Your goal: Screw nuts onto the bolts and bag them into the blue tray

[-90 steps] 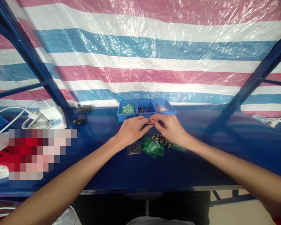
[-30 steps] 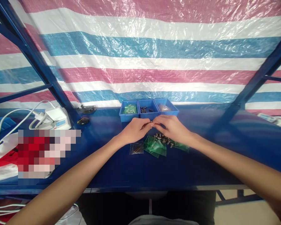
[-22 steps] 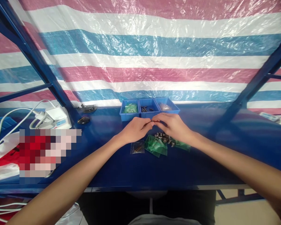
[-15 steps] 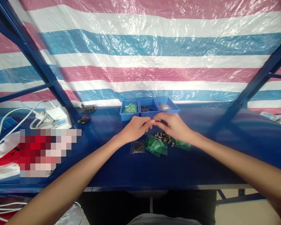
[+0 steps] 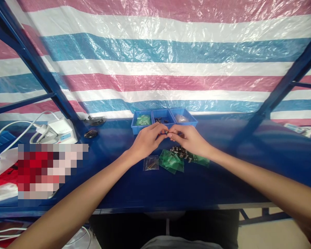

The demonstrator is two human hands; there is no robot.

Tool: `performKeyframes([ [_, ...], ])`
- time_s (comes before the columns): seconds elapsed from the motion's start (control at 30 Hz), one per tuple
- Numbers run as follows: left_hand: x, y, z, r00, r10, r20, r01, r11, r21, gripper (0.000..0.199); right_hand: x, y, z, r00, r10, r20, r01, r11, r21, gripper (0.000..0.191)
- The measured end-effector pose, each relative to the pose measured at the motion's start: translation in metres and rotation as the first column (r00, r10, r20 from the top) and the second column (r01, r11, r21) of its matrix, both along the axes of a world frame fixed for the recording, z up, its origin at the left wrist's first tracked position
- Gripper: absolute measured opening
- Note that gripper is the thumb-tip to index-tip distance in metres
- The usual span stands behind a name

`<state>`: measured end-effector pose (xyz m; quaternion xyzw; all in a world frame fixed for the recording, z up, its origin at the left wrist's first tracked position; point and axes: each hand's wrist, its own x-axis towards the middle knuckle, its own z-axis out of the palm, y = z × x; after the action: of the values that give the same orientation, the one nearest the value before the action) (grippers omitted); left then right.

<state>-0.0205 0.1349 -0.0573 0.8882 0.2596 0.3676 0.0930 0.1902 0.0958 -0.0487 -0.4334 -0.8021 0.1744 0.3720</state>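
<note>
My left hand and my right hand meet fingertip to fingertip above the blue table. Between their pinched fingers is a small dark piece, too tiny to identify. Just behind the hands stand three joined blue bins; the left one holds green packets, the middle one small dark parts, the right one a clear bag. Nearer me lie green plastic bags, a heap of small metal parts and a clear bag with thin brass-coloured pieces.
At the left are a white power strip with cables, a black mouse-like object and red and white material, partly pixelated. Blue frame posts rise on both sides before a striped sheet.
The left fingers have lifted and spread slightly from their earlier pose, and a small dark piece now shows between the fingertips. The whole view has shifted slightly.
</note>
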Motion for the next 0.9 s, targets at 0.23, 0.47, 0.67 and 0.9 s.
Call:
performKeyframes([
  [0.23,0.003,0.002,0.002,0.999,0.020,0.033,-0.016,0.994,-0.110,0.025,0.003,0.002,0.000,1.000,-0.017,0.011,0.015,0.987,0.160,0.017],
  [0.47,0.006,-0.001,0.000,0.994,-0.059,0.095,0.087,0.938,-0.336,0.035,0.002,0.003,-0.004,0.996,0.023,0.083,-0.039,0.980,0.198,0.012],
  [0.67,0.004,0.002,0.001,0.982,0.021,0.187,0.036,0.955,-0.295,0.024,0.009,0.008,0.000,0.986,-0.073,0.147,0.024,0.950,0.312,0.019],
  [0.9,0.002,0.006,0.001,0.981,0.119,0.152,-0.097,0.985,-0.142,0.017,0.018,0.071,0.017,0.914,-0.227,0.336,0.048,0.884,0.465,0.026],
])
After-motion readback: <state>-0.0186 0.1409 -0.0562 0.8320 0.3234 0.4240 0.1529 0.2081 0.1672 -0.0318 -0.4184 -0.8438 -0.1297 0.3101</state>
